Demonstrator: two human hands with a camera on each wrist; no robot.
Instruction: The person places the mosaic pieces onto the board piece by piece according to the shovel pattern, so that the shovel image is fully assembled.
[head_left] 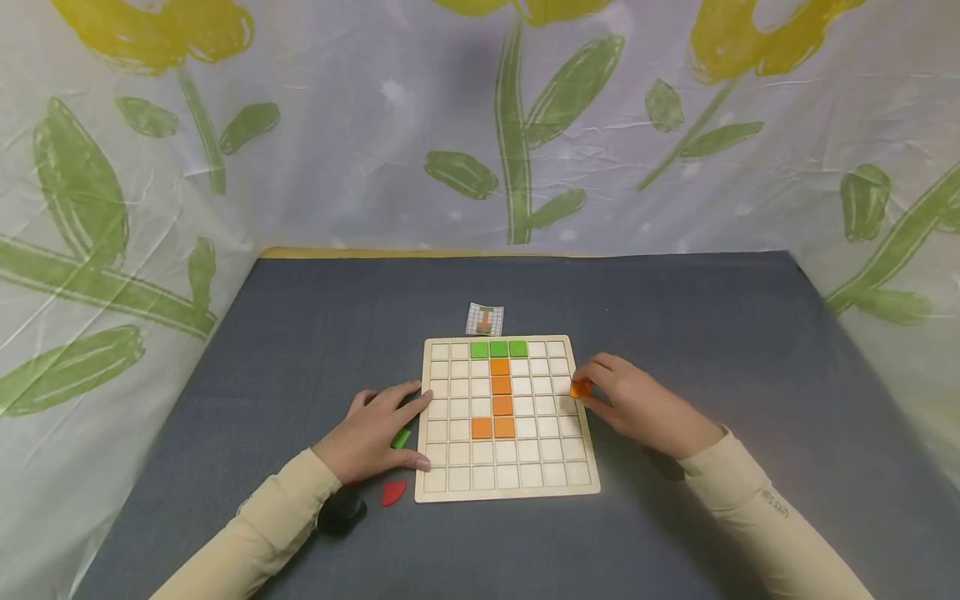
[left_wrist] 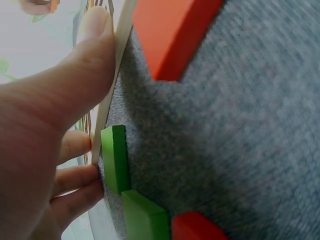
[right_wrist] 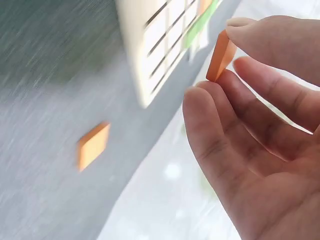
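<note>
Over there the right hand [head_left: 637, 404] pinches an orange tile [head_left: 581, 389] up at the right edge of the board [head_left: 553, 451]. The orange column [head_left: 502, 406] lies leftward from it, its length running away from the person. The left hand [head_left: 367, 437], fingers loosely spread, touches the opposite edge, farther from that tile.

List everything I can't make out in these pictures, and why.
Head view: the small card's exact pattern, too small.
Head view: what the dark object is, partly hidden by the left sleeve.
Head view: the held orange piece's full outline, partly covered by the right hand.
Left wrist view: the upper red piece's far end, cut off by the top edge.
Right wrist view: the loose orange piece's crisp edges, blurred.
</note>
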